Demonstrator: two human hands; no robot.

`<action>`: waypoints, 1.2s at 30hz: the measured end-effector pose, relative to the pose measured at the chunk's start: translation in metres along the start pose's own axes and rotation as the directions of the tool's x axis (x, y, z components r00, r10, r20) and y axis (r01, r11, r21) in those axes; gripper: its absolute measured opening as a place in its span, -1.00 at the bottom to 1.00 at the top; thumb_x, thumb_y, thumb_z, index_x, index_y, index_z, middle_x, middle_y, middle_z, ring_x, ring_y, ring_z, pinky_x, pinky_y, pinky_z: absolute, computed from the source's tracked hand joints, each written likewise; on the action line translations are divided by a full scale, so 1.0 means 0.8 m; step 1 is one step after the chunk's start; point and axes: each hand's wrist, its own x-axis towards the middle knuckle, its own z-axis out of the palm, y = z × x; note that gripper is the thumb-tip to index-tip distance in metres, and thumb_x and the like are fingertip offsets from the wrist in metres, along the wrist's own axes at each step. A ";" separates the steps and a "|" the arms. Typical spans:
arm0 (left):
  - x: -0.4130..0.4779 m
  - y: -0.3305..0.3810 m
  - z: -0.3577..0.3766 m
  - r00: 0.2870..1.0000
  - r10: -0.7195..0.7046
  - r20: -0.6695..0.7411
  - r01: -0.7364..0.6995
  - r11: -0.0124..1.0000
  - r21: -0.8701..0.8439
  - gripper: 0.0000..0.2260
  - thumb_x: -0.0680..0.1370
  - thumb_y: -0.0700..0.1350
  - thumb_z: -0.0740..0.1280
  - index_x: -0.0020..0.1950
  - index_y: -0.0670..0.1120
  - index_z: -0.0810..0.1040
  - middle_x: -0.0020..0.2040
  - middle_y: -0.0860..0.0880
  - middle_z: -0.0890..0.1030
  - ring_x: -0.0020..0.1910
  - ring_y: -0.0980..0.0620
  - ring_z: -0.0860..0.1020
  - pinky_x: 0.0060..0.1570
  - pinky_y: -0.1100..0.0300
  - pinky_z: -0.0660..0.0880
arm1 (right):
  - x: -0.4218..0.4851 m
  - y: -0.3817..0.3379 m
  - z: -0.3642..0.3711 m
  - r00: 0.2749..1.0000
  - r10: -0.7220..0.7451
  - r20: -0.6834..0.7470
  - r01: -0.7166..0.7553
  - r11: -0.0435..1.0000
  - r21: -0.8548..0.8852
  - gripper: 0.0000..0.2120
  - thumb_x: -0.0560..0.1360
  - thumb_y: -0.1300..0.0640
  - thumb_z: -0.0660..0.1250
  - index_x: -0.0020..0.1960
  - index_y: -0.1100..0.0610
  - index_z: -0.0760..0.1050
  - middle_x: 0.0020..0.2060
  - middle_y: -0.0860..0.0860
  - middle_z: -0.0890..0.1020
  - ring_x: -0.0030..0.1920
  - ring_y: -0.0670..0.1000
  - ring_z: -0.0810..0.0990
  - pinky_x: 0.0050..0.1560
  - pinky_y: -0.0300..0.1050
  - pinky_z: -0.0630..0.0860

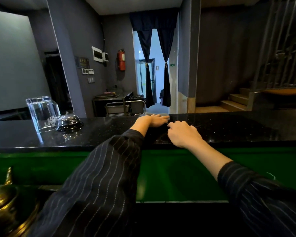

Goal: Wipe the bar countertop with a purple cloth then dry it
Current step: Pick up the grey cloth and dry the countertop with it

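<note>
I see my left hand pressing flat, fingers together, on the cloth at the desk far edge; right hand fingers loosely curled; glass mug empty.

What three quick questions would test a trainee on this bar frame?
1. True or false: the glass mug stands upside down on the countertop.
2. The left hand lies flat on: A the mug, B the cloth at the far edge, C a plate.
3. Fill in: right beside the mug sits a service ____.
Key: 1 true; 2 B; 3 bell.
</note>
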 end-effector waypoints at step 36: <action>-0.203 0.035 0.044 0.931 -0.270 -0.247 0.253 0.963 -0.098 -0.51 0.65 0.05 -0.08 0.55 -0.09 0.01 0.58 -0.17 0.04 0.55 -0.20 0.04 0.50 -0.11 0.02 | -0.054 0.156 -0.065 0.955 0.025 -0.297 0.007 0.994 0.107 -0.66 0.62 0.10 0.08 0.28 0.14 0.49 0.25 0.14 0.57 0.23 0.20 0.50 0.20 0.08 0.44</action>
